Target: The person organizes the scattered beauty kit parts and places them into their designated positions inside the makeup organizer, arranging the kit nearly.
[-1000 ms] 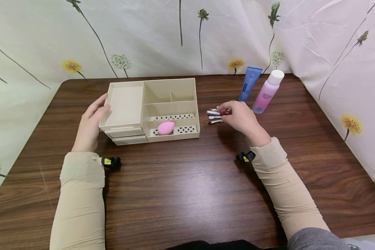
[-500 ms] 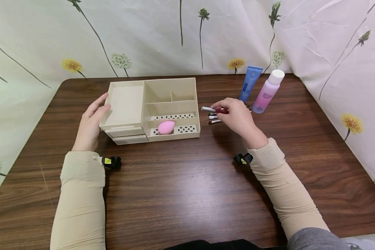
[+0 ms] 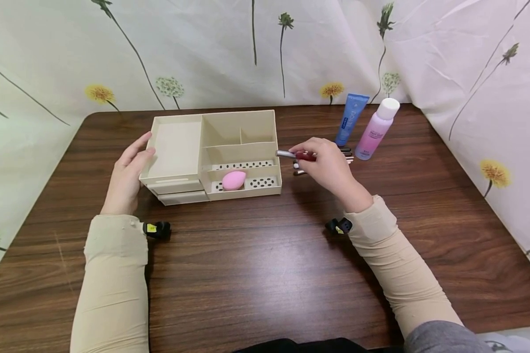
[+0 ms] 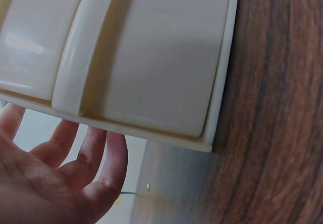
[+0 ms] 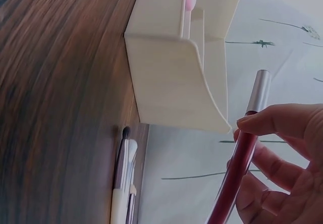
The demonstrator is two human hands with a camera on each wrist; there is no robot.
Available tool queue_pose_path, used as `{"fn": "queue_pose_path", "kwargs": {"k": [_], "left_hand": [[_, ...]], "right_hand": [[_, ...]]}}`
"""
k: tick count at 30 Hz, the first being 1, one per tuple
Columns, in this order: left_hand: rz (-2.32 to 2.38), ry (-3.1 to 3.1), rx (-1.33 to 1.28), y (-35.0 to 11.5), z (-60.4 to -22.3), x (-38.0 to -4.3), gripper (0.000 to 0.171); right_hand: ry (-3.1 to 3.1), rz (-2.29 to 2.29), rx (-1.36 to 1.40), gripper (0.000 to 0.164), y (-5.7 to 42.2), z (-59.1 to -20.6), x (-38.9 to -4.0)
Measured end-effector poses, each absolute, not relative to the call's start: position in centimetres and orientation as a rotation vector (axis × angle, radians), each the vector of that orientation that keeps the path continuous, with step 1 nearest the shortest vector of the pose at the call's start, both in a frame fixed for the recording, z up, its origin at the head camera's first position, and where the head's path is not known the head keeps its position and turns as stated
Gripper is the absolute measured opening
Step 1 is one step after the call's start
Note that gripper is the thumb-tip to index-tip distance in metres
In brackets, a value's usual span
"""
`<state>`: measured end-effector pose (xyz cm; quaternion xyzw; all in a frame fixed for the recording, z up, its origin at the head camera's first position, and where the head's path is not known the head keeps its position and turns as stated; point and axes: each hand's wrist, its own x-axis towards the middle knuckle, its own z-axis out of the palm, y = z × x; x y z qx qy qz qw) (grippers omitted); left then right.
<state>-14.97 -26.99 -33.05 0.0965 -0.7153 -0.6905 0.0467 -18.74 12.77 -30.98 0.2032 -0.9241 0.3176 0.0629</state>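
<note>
My right hand (image 3: pixel 329 164) pinches a lip gloss tube (image 5: pixel 241 168) with a silver cap and dark red body. Its capped end points left, overlapping the right wall of a cream makeup organizer (image 3: pixel 176 147) in the head view. Several makeup brushes (image 5: pixel 123 163) lie on the table below this hand, partly hidden by it in the head view. At the organizer's left side, my left hand (image 3: pixel 125 176) rests its fingers against the wall. Two drawers show at the organizer's front left, and a pink makeup sponge (image 3: pixel 234 180) sits in the front right compartment.
Behind the right hand stand a blue squeeze tube (image 3: pixel 351 117) and a pink spray bottle (image 3: pixel 377 130) with a white cap. A flower-printed cloth (image 3: pixel 221 54) hangs along the back of the brown wooden table (image 3: pixel 229 274).
The right hand has lifted the lip gloss from among the brushes and carried it left toward the organizer. More of the brushes' right ends now show. The left hand has stayed put.
</note>
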Motion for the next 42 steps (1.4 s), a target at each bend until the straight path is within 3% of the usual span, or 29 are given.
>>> {"fn": "queue_pose_path", "kwargs": {"k": [42], "left_hand": [[-2.094,-2.187,0.306,-26.9,-33.1,-14.9,0.055]], "right_hand": [[-2.79,0.643,0.87,0.025,5.1,-30.3,-19.4]]}}
